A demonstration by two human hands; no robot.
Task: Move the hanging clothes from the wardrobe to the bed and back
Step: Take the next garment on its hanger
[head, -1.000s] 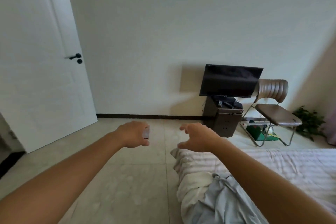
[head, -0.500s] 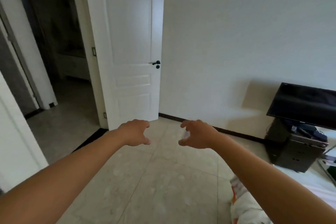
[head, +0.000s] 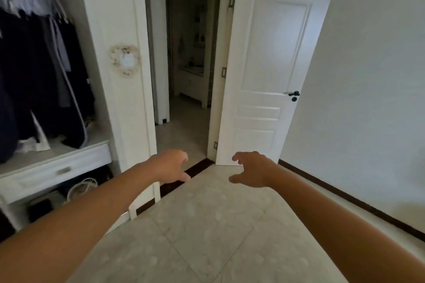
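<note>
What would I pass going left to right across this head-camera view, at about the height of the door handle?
Hanging clothes in the wardrobe → heart-shaped wreath → dark doorway → open white door → black door handle → white wall.

Dark clothes point(head: 34, 71) hang inside the open wardrobe point(head: 101, 30).
</note>
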